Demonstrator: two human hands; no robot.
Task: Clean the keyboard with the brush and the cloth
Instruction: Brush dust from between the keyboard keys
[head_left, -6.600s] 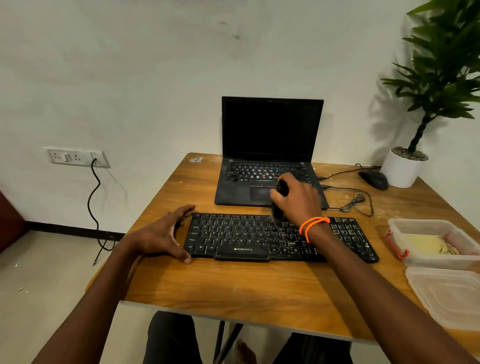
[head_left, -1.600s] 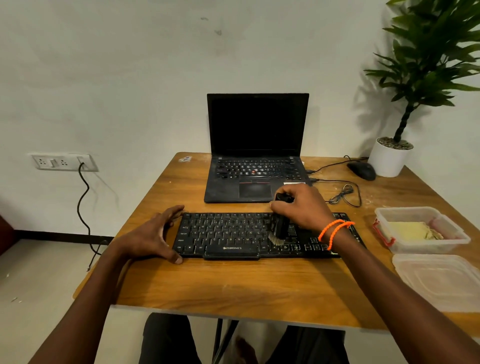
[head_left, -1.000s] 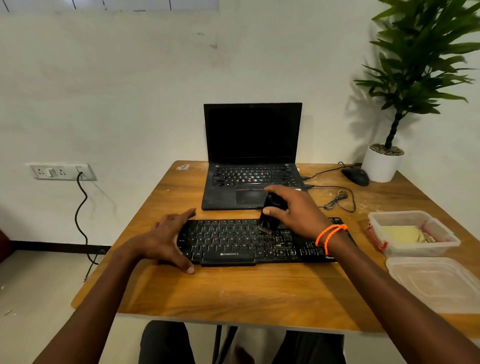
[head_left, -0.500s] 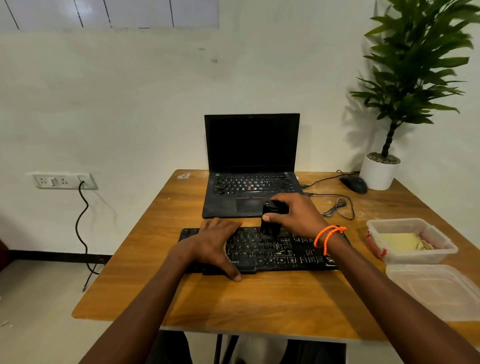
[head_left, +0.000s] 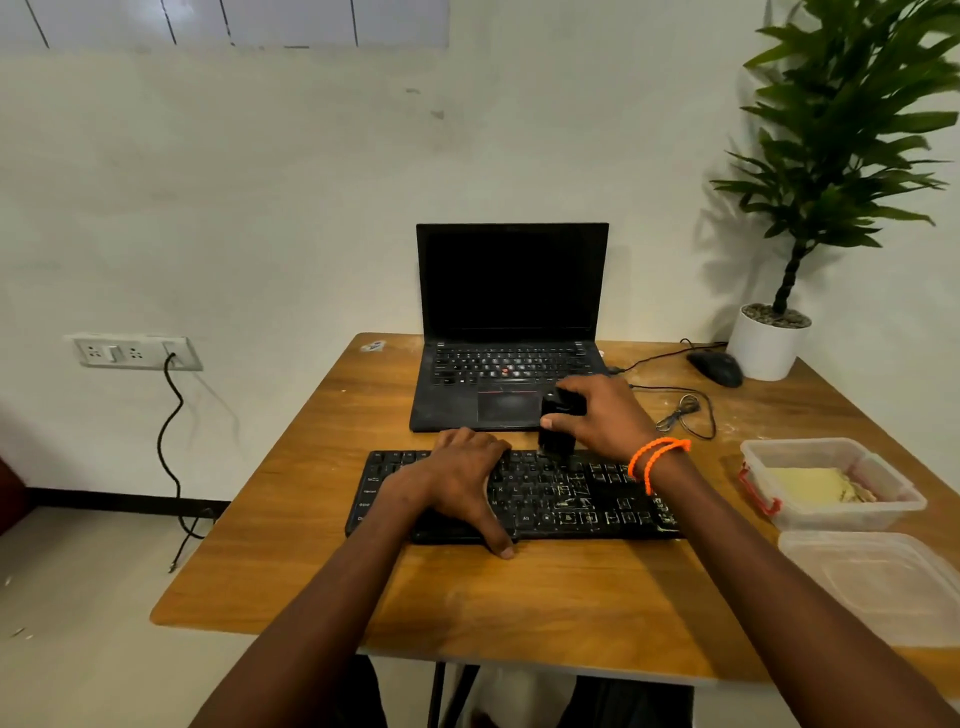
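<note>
A flat black external keyboard (head_left: 571, 493) with pale key legends lies across the middle of a square wooden table (head_left: 545, 597), its long edge parallel to the near edge. The left hand (head_left: 462, 483) rests palm-down on the keyboard's left-centre, fingers spread and fairly straight over the keys, the thumb reaching past the front edge onto the wood; it covers the front lip of the board, so no maker's name can be read there. The right hand (head_left: 597, 418), with two orange beaded bands (head_left: 657, 457) at the wrist, curls its fingers and thumb around a stubby black brush (head_left: 557, 423), held upright with its lower end at the keyboard's back row of keys. Behind the keyboard stands an open black laptop (head_left: 511, 332) with a dark screen and a red pointing nub among its keys; its lettering is too small to read. To the right, a clear plastic tub with red clips (head_left: 831, 483) holds a folded yellow cloth (head_left: 813, 486), and its clear lid (head_left: 883, 587) lies just in front. At the far right corner sit a black mouse (head_left: 719, 368), its looped cable (head_left: 685, 410) and a white potted plant (head_left: 769, 343).
</note>
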